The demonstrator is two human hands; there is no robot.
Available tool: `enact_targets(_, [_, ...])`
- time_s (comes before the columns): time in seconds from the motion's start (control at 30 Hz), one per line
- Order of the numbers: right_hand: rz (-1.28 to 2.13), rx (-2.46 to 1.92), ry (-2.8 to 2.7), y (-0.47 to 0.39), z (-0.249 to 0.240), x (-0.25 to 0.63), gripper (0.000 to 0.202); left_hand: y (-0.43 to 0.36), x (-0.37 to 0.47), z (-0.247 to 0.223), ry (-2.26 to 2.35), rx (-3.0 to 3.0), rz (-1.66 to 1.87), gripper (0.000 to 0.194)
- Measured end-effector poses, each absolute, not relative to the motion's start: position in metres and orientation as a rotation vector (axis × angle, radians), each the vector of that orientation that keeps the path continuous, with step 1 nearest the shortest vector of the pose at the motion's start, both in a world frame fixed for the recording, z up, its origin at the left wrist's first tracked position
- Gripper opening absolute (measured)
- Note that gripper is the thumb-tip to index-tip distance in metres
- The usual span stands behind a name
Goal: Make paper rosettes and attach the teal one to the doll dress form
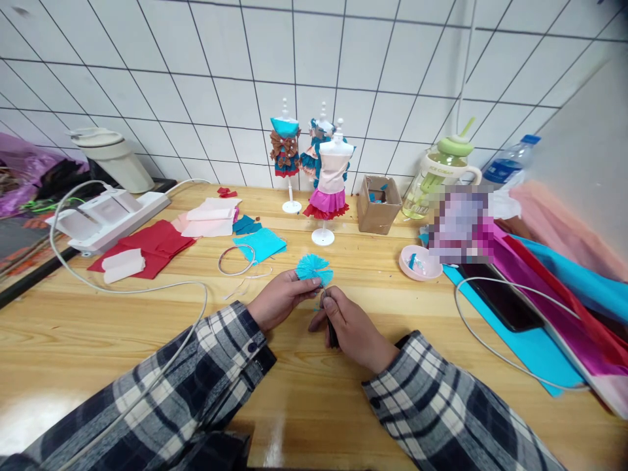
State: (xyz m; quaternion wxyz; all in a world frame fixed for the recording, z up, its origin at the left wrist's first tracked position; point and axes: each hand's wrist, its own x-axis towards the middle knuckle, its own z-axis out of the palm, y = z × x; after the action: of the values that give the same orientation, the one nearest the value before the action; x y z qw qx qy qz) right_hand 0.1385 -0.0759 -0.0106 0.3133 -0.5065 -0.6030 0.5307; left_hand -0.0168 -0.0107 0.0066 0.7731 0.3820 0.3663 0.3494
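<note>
My left hand (pixel 282 297) pinches a round, pleated piece of bright blue crepe paper (pixel 313 267), fanned out with a gap at its right side. My right hand (pixel 353 326) is closed around a pair of dark-handled scissors (pixel 333 335); their tip is close to the lower edge of the blue piece, and most of them is hidden by the fingers. Beyond my hands a small white dress form (pixel 335 157) wears a pale pink top and a magenta and red skirt. Two more dressed forms stand behind it, one with a blue and brown outfit (pixel 285 147).
Folded blue paper (pixel 262 246), red paper (pixel 152 248) and a ribbon ring (pixel 237 260) lie left. A power strip (pixel 115 219) trails a white cable over my left arm. Rightward are a cardboard box (pixel 379 209), pink bowl (pixel 422 265), drink jug (pixel 444 167) and phone (pixel 505 301).
</note>
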Motion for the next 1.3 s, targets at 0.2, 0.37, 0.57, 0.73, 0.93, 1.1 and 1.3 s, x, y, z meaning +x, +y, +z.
enact_targets(0.2, [1.406, -1.341, -1.6, -0.076, -0.009, 0.139, 0.023, -0.01, -0.018, 0.002, 0.822, 0.835, 0.759, 0.029])
enact_targets(0.37, [1.252, -1.407, -1.667, -0.074, -0.003, 0.149, 0.03, -0.009, -0.017, 0.0, 0.835, 0.813, 0.783, 0.027])
enact_targets(0.57, [1.075, -1.482, -1.702, -0.068, 0.0, 0.162, 0.038, -0.009, -0.017, 0.003, 0.842, 0.812, 0.764, 0.026])
enact_targets(0.73, [0.946, -1.676, -1.746, -0.065, 0.002, 0.164, 0.052, -0.009, -0.018, 0.003, 0.84, 0.82, 0.772, 0.023])
enact_targets(0.93, [0.875, -1.686, -1.853, -0.064, 0.0, 0.165, 0.054, -0.01, -0.017, 0.004, 0.834, 0.875, 0.744, 0.024])
enact_targets(1.1, [0.887, -1.665, -1.875, -0.064, 0.0, 0.165, 0.054, -0.01, -0.017, 0.003, 0.779, 0.966, 0.717, 0.021])
enact_targets(1.3, [0.884, -1.664, -1.906, -0.063, 0.0, 0.164, 0.053, -0.01, -0.017, 0.0, 0.764, 1.021, 0.695, 0.026])
